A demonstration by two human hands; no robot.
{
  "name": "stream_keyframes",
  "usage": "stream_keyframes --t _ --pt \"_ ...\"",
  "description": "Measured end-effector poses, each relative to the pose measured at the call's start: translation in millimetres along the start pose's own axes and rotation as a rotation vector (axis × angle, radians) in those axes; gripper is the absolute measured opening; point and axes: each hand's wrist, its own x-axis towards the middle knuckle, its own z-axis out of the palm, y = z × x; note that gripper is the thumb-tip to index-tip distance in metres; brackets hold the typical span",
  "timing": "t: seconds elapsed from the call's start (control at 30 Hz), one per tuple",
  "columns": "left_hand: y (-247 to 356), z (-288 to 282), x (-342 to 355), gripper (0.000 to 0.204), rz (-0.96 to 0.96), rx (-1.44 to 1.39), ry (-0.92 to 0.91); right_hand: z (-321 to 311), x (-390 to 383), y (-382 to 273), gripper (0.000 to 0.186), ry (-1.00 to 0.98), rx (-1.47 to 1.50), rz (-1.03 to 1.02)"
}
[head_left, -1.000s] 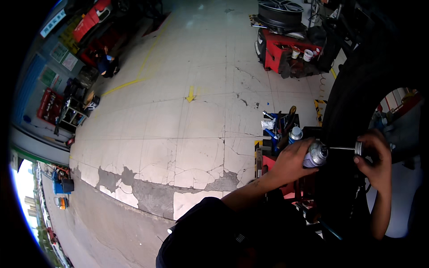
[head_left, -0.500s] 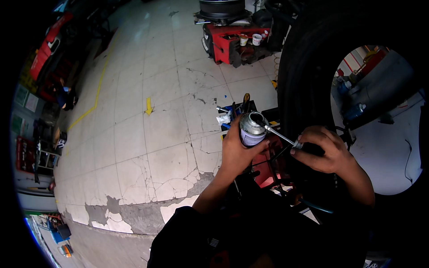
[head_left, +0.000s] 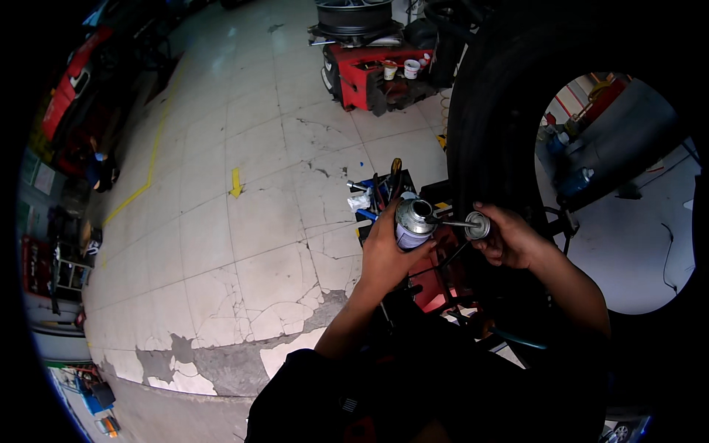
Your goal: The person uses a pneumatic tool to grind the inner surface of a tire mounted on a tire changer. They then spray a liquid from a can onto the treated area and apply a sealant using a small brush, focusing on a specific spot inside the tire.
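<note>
In my left hand (head_left: 382,253) is a small metal can (head_left: 413,224) with a pale label, its round mouth uncovered and tilted a little to the right. My right hand (head_left: 509,236) pinches a round metal brush cap (head_left: 478,225) by its rim, the underside facing left. From the cap a thin rod points left, and its dark brush end lies beside the can's mouth, just right of it. Close by on the right stands a large black tire (head_left: 491,140), upright, with a wide round opening through its middle.
Beyond my left hand sits a tray of tools (head_left: 377,193) with a yellow-and-black handle. A red machine (head_left: 362,77) carrying a wheel rim (head_left: 354,18) and small cups stands at the back. Red metal framework (head_left: 436,288) lies below my hands. Farther left, a person (head_left: 100,166) is near a red vehicle.
My right hand has turned the cap so its underside shows, and the rod has swung from slanting to nearly level. The whole view has shifted slightly.
</note>
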Motion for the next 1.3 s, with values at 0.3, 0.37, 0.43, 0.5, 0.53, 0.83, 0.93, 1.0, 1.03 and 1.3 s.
stream_keyframes --t 0.3,0.37,0.43,0.5,0.53,0.83,0.93,1.0,1.03,1.3 --pt "-42 57 -4 0.081 -0.105 -0.067 0.086 -90 18 -25 0.05 -0.099 0.316 -0.15" --pt "-45 60 -6 0.08 -0.127 -0.097 0.142 -130 32 -27 0.048 -0.005 0.34 -0.236" --pt "-43 65 -4 0.079 -0.09 -0.127 0.209 -176 44 -30 0.045 0.118 0.298 -0.34" --pt "-40 76 1 0.078 -0.094 -0.156 0.238 -224 46 -30 0.038 0.248 0.238 -0.439" --pt "-39 88 4 0.078 -0.098 -0.163 0.237 -245 50 -30 0.035 0.364 0.215 -0.49" --pt "-33 177 0 0.079 -0.097 -0.096 0.132 -317 103 6 0.035 0.885 0.054 -0.641" --pt "-36 189 2 0.079 -0.081 -0.114 0.126 -323 108 6 0.032 1.002 -0.114 -0.723" --pt "-37 193 1 0.08 -0.071 -0.106 0.12 -335 117 15 0.033 1.077 -0.177 -0.735" --pt "-36 193 1 0.08 -0.059 -0.086 0.118 -335 119 16 0.034 1.121 -0.233 -0.731" --pt "-35 198 -1 0.081 -0.056 -0.058 0.138 -333 127 19 0.036 1.228 -0.633 -0.895"
